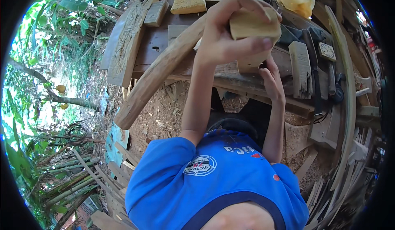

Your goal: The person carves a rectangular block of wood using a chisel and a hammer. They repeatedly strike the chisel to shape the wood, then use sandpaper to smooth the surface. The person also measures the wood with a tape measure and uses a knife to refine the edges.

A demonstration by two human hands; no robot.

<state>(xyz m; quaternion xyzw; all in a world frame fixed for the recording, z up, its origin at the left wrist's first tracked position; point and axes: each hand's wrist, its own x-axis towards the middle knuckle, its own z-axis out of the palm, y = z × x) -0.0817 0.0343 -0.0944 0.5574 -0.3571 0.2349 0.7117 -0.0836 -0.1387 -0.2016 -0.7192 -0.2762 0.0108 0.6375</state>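
While reaching across the broad workbench (pixel 151 57), mind first the long, round, peeled limb (pixel 158 73), slanting across the top and jutting past the near edge. Find the thick, pale wood block (pixel 251 26) to the right of that, apparently raised above the bench top. Judging by thickness, probably solid, stiff and fairly weighty for one hand; unlikely to crush or snap, more apt to chip at the corners. Expect little slipping on so dry-looking a face, though perhaps some splinters along the edges. Best taken across the narrower width, thumb against one side and fingers opposite, with support beneath the lower end. Clasped by the left hand (pixel 220 30), thumb laid across the near face, fingers curled around the top. Met near the lower end by the right hand (pixel 273 80), fingertips partly hidden; cannot tell whether gripping or merely steadying.
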